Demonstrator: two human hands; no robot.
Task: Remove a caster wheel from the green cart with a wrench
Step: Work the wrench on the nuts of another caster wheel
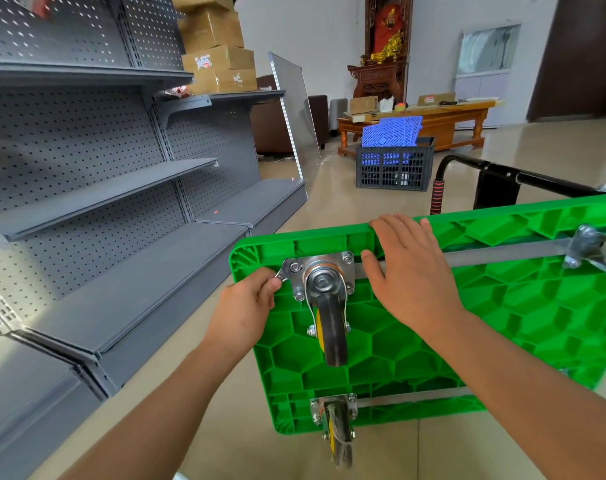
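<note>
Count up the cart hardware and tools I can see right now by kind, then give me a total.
Green cart: 1
Caster wheels: 3, namely the one being worked on, the near one, and one partly cut off at the right edge
Wrench: 1, gripped by the left hand
Black handle bar: 1
Total: 6

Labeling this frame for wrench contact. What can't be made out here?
All in the head view:
- Wrench: only its head shows at the caster plate's corner bolt; the left hand grips the handle and hides it.
- Whether the wrench seats on the bolt: too small to tell.
- Far caster: blurred, cut off by the right edge.
- Cart underside beneath the right hand: covered by the palm.
</note>
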